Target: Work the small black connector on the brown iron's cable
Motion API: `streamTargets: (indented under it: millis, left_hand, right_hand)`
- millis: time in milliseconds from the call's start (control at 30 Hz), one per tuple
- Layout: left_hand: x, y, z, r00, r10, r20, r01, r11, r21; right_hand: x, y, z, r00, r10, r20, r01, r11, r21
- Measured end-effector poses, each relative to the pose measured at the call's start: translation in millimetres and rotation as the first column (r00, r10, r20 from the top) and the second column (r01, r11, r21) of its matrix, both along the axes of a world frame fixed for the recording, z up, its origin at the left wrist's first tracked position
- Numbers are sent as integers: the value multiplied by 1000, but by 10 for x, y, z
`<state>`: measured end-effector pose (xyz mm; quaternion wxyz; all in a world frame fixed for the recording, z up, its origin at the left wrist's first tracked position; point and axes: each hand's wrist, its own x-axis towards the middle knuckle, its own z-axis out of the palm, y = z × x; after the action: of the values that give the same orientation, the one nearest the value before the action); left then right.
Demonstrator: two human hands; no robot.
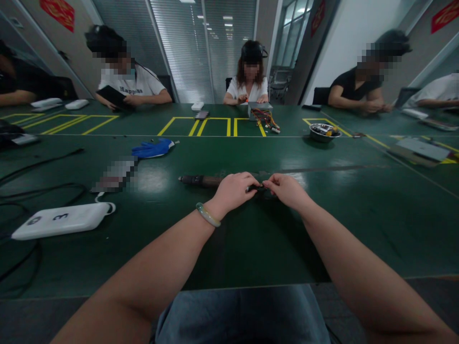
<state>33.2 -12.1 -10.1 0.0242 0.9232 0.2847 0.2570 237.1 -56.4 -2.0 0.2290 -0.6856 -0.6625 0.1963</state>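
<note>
My left hand and my right hand meet just above the green table, fingertips nearly touching. Both are closed in a pinch around a small dark piece, too small and too covered by fingers to name. A bangle circles my left wrist. Behind my left hand lies a dark, pen-shaped electric screwdriver, its tip pointing left and its right part hidden by the hand.
To the left are a white power bank marked 3, a phone, a blue glove and black cables. A metal bowl with small parts stands at the back right. Several people sit opposite, one by a metal box with coloured wires.
</note>
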Motion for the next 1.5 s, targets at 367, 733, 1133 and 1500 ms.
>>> streamTargets:
  millis: [367, 733, 1133, 1500]
  left_hand:
    - [13, -48, 20, 999, 25, -36, -24, 1000, 13]
    - [22, -39, 11, 999, 30, -12, -30, 1000, 10]
    - [21, -18, 11, 999, 22, -28, -21, 1000, 7]
    - [-2, 15, 6, 1000, -15, -5, 15, 1000, -9]
  right_hand:
    - [10, -18, 44, 995, 92, 29, -88, 989, -119]
    - [-25, -106, 143, 969, 168, 181, -150, 982, -112]
    - [-76, -65, 53, 971, 92, 221, -82, 995, -58]
    - [-79, -83, 73, 952, 132, 276, -141, 990, 14]
